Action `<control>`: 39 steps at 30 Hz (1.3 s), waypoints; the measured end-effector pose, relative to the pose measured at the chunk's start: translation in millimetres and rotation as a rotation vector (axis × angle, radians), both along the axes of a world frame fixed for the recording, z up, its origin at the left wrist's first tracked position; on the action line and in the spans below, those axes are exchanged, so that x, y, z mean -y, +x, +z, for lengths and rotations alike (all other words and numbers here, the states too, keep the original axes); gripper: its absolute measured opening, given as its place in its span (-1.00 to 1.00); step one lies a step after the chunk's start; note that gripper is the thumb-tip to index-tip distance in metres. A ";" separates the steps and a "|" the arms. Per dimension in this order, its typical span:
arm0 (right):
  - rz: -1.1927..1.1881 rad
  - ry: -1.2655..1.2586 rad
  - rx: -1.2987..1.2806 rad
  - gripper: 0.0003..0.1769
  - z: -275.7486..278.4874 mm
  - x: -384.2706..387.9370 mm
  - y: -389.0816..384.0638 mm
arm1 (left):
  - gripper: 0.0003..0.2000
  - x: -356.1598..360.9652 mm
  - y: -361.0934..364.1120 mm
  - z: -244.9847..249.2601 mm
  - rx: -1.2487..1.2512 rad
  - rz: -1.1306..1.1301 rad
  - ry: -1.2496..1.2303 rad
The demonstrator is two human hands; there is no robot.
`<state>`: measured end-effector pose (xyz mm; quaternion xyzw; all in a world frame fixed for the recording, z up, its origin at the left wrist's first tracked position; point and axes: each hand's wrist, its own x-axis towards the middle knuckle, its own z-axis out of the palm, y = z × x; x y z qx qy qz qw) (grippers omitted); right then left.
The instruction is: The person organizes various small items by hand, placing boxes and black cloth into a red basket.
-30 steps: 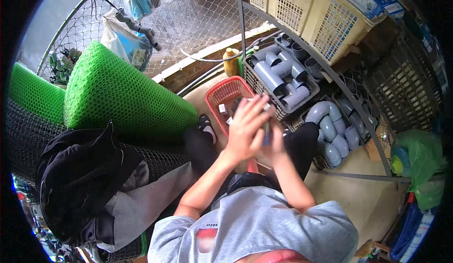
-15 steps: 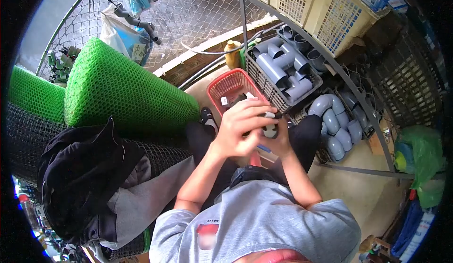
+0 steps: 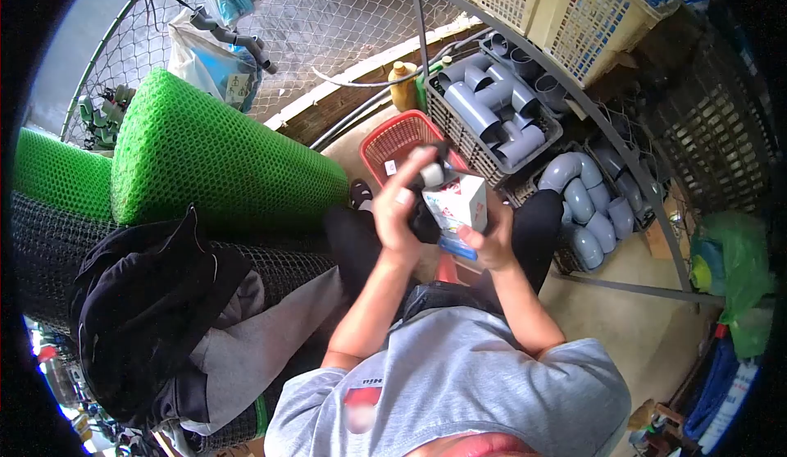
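Note:
My right hand [image 3: 494, 240] is closed round a small white box [image 3: 461, 203] with red print and a blue lower end. On the box's other side, my left hand [image 3: 399, 211] is closed against a dark object with a pale round part [image 3: 432, 176], blurred by motion. What exactly the dark object is cannot be made out. Just beyond both hands stands a red plastic basket [image 3: 392, 137] with a small white label inside.
Black crates of grey pipe fittings [image 3: 471, 111] and elbows [image 3: 579, 203] stand to the right. Green mesh rolls [image 3: 221, 154] and a black jacket [image 3: 139, 309] lie left. A yellow bottle [image 3: 403, 88] stands behind the basket, and a metal rack frame [image 3: 607, 117] crosses the right side.
The white box has come into clear view in my right hand. My left hand has moved off to the left side of it, with the dark object.

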<state>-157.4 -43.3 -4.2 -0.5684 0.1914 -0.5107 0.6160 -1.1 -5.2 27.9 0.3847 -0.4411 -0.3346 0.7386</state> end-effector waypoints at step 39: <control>0.161 0.249 -0.017 -0.25 1.9 7.0 21.8 | -0.33 46.1 3.8 -18.4 0.103 0.062 0.002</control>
